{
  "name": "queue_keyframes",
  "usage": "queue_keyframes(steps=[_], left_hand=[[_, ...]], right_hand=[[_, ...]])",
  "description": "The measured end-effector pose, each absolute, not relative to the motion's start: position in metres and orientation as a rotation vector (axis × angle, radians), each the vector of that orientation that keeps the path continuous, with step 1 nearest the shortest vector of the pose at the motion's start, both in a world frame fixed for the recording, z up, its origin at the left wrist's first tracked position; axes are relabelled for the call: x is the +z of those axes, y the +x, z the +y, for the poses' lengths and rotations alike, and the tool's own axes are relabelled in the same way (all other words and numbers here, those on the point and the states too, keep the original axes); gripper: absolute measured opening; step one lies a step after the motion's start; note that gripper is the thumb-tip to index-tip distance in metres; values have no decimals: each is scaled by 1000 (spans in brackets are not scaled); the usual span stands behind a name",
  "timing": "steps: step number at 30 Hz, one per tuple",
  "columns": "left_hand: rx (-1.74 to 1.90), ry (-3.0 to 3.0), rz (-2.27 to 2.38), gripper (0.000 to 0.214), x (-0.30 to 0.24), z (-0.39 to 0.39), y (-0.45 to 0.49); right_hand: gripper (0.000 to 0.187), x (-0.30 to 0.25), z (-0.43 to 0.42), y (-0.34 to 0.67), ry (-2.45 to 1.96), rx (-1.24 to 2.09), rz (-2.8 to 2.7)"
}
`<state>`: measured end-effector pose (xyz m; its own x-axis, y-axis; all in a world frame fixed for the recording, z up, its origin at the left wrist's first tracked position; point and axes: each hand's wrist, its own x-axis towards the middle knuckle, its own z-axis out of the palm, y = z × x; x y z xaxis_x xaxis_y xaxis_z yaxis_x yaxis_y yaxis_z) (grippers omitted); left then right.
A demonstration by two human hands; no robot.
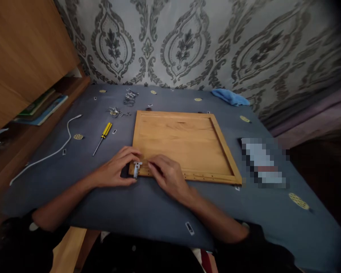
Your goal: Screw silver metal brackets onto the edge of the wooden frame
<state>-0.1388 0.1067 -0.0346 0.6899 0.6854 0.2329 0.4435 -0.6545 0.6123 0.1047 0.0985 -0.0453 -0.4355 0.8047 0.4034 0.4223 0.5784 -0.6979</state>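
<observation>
Wooden frame [182,144] lay flat in the middle of the table [147,208], with its near edge close to you. Your left hand [116,170] sat at the frame's near left corner, its fingers bent over that corner. You could not tell if they gripped anything. Your right hand [169,176] lay loose on the frame's near edge, holding nothing, and its fingertips pointed left. A blue cloth [230,96] was bunched up by the far right corner of the table. A white cable [59,146] curled along the left edge. A yellow screwdriver [102,138] lay between the cable and the frame, well apart from your hands. Some metal bits [130,98] sat in a small pile near the far edge. A little metal bracket [136,168] sat on the frame's near left corner, right between your two hands, and the fingertips of both hands came up to it.
</observation>
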Motion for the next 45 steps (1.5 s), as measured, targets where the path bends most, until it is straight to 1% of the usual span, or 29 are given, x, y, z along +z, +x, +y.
queue_keyframes(steps=[4, 7, 11, 17, 20, 27, 32, 35, 41, 43, 45], left_hand=[[602, 2345, 877, 40, -34, 105, -138], [613, 2357, 868, 42, -34, 106, -138], [632, 2364, 844, 42, -37, 109, -139], [649, 2398, 775, 38, -40, 112, -140], [627, 2389, 749, 37, -40, 113, -141], [631, 2382, 790, 38, -35, 113, -140], [595, 2446, 799, 40, -35, 112, -139], [570, 2480, 819, 41, -37, 111, -139], [558, 2457, 870, 61, -37, 110, -138], [568, 2435, 893, 57, -36, 108, -138], [572, 2423, 908, 49, -33, 106, -137]], right_hand=[[25, -48, 96, 110, -865, 417, -2259], [29, -50, 95, 112, -812, 314, -2345], [17, -53, 96, 115, -746, 226, -2424], [21, -57, 99, 111, -702, -32, -2441], [21, -58, 101, 110, -713, -25, -2438], [22, -57, 99, 111, -752, 120, -2383], [25, -54, 96, 108, -713, 100, -2357], [22, -53, 97, 106, -677, 83, -2388], [24, -54, 98, 108, -689, 47, -2465], [25, -54, 98, 109, -685, 37, -2480], [25, -54, 99, 110, -685, 50, -2484]])
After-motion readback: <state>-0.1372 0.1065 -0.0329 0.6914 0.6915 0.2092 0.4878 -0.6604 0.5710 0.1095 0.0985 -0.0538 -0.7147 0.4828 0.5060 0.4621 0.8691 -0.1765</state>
